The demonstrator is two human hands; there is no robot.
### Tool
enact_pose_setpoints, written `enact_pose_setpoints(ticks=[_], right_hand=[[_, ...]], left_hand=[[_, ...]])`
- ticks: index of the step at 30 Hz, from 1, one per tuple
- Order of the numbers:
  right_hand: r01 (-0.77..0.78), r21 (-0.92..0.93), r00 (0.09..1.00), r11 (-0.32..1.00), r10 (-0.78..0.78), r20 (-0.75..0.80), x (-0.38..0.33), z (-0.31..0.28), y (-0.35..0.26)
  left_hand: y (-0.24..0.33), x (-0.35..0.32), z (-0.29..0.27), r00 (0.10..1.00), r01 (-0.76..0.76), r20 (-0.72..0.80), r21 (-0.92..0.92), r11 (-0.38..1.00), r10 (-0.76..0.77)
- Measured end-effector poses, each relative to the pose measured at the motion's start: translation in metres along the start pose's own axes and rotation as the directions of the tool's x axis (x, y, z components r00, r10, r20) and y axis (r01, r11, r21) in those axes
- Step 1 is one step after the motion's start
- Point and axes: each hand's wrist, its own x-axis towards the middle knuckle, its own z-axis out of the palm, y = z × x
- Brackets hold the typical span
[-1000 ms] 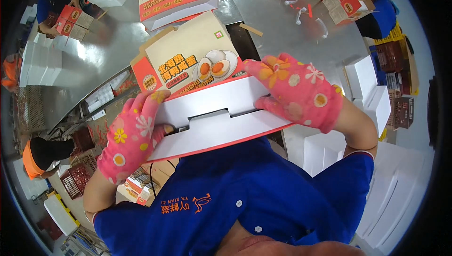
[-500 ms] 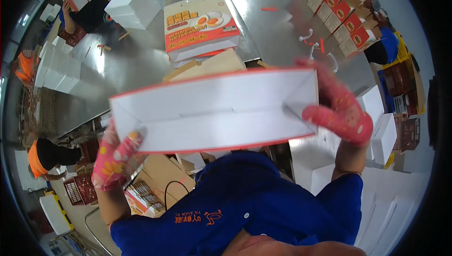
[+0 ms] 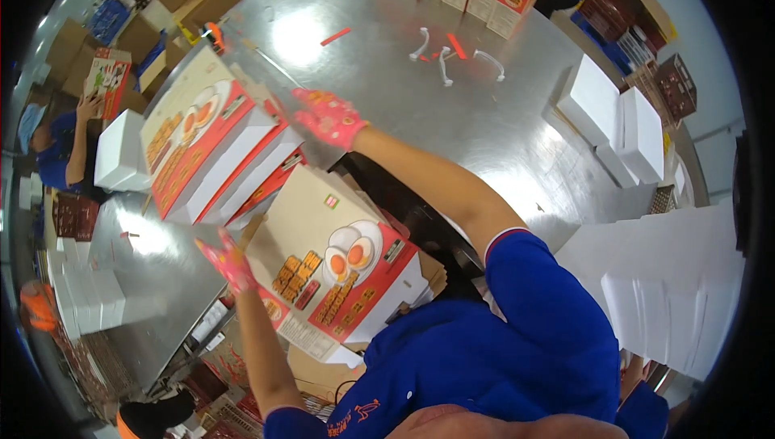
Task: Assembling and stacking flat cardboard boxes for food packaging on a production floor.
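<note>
While the top printed box (image 3: 206,144) sits on the stack of like boxes at table's left, its long axis runs from near-left to far-right between my hands. My right hand (image 3: 329,118) presses its far-right end, fingers loosely spread, nothing clasped. My left hand (image 3: 226,260) is at the near corner below, grip unclear. A second printed box (image 3: 335,273) lies nearer me on the steel table (image 3: 452,116). Right hand is closer.
</note>
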Motion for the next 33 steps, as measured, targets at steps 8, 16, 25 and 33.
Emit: enact_pose_setpoints(ticks=[8, 16, 25, 33], right_hand=[[-0.229, -0.93, 0.973, 0.289, 0.033, -0.23, -0.033, -0.137, 0.263], [0.073, -0.876, 0.973, 0.477, -0.227, -0.043, -0.103, -0.173, 0.319], [-0.013, -0.243, 0.954, 0.97, -0.06, -0.293, -0.188, -0.032, 0.148], [-0.007, -0.027, 0.993, 1.0, 0.01, 0.117, -0.282, 0.027, -0.023]], left_hand=[[0.011, -0.106, 0.025, 0.887, -0.439, 0.33, 0.39, 0.809, 0.322], [0.009, -0.105, 0.039, 0.902, -0.412, 0.298, 0.369, 0.833, 0.314], [-0.023, -0.095, 0.027, 0.98, -0.131, -0.129, 0.161, 0.978, 0.152], [-0.075, -0.019, -0.044, 0.894, -0.374, 0.372, 0.312, 0.873, 0.249]])
